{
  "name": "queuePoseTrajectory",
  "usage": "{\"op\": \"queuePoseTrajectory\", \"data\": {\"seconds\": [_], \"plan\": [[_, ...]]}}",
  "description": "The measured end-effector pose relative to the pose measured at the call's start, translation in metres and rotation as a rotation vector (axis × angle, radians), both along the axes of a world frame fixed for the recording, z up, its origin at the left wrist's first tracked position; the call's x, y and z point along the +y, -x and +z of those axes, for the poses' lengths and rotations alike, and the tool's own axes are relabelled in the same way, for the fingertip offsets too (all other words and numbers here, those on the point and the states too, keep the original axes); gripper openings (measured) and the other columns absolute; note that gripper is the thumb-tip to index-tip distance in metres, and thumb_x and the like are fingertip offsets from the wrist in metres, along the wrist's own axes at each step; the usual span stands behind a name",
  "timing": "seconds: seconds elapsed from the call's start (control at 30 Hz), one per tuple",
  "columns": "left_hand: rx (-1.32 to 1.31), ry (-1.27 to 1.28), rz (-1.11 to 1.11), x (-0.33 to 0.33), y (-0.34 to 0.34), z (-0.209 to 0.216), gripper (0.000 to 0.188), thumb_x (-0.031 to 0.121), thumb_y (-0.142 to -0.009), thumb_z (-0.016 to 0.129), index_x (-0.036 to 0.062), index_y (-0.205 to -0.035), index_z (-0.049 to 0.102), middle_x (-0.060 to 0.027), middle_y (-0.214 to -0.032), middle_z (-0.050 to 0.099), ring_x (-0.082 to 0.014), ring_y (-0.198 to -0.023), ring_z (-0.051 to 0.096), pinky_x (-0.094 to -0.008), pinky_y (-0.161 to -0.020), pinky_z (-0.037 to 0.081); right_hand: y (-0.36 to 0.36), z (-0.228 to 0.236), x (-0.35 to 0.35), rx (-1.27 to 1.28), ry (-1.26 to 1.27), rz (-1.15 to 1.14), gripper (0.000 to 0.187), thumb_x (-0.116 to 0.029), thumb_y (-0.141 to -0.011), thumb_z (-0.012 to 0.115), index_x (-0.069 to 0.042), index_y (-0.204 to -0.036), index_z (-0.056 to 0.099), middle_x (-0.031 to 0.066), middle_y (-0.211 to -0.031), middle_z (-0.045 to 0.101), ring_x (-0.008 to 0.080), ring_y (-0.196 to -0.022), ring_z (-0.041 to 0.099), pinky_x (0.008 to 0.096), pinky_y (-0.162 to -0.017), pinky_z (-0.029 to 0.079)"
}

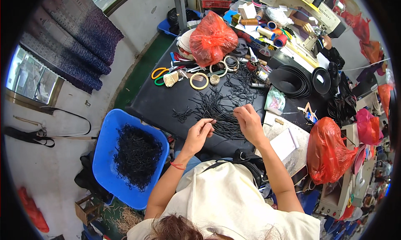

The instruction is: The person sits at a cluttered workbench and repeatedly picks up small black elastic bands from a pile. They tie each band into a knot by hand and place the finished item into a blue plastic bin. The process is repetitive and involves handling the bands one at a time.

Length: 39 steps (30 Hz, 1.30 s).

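Note:
My left hand [200,134] is closed in a pinch above the near edge of the black table [161,102], with a small dark bit at its fingertips. A little to the right, my right hand [250,123] is pinched too, its fingertips over a pile of thin black cords [217,114]. Anything thin held by either hand is lost against the dark cords. A smaller knot of black cord [182,114] lies left of the pile. Below the table's left edge, a blue plastic tub [104,165] holds a heap of looped black cords [138,156].
Scissors with orange and green handles [160,75], tape rolls [199,81] and a red plastic bag [213,37] sit at the table's far side. Coiled black bands [290,80] lie at right. A white pad [284,144] and another red bag [332,150] are nearer. A sewing machine [317,14] stands beyond.

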State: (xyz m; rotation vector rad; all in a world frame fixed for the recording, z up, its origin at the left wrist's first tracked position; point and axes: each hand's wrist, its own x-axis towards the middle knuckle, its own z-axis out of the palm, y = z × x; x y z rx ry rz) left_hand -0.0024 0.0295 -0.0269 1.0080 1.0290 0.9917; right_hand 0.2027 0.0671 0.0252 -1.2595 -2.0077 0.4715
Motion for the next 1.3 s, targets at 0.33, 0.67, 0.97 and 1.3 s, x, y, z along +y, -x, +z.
{"op": "queuePoseTrajectory", "data": {"seconds": [0.33,0.67,0.97,1.3], "plan": [[-0.199,0.269,0.145,-0.004,-0.016,0.031,0.021,0.015,-0.089,0.056,0.0013,-0.104,0.061,-0.0046,-0.085,0.064,-0.0099,-0.077,0.062,-0.0206,-0.063,0.051,0.047,-0.003,-0.01,0.252,0.061,-0.169,0.008,-0.003,-0.078,0.063,-0.002,-0.084,0.057,0.0123,-0.079,0.055,0.0268,-0.067,0.057,0.0341,-0.059,0.045],[-0.457,0.28,0.352,-0.007,-0.013,0.023,0.016,0.012,-0.088,0.057,-0.0004,-0.096,0.061,-0.0067,-0.09,0.063,-0.0117,-0.081,0.062,-0.0248,-0.072,0.054,0.063,-0.009,-0.024,0.326,0.209,0.035,0.015,0.0,-0.08,0.059,-0.003,-0.094,0.063,0.0094,-0.079,0.056,0.0201,-0.066,0.058,0.0288,-0.058,0.046],[-0.724,0.335,0.374,-0.002,0.009,0.023,0.008,0.013,-0.091,0.052,0.0077,-0.092,0.058,-0.0018,-0.083,0.059,-0.0098,-0.077,0.057,-0.0265,-0.076,0.049,0.048,-0.007,-0.028,0.183,0.09,0.031,0.011,-0.002,-0.077,0.063,-0.002,-0.088,0.061,0.0107,-0.079,0.057,0.0237,-0.066,0.058,0.0313,-0.058,0.047],[-0.255,0.228,0.089,-0.007,0.005,0.027,0.015,0.016,-0.089,0.057,0.0024,-0.095,0.061,-0.0028,-0.085,0.062,-0.0097,-0.078,0.06,-0.0246,-0.072,0.051,0.061,-0.005,-0.027,0.18,0.005,0.038,0.012,0.0,-0.078,0.061,-0.002,-0.09,0.06,0.0107,-0.081,0.056,0.0258,-0.071,0.059,0.0312,-0.06,0.048]]}}
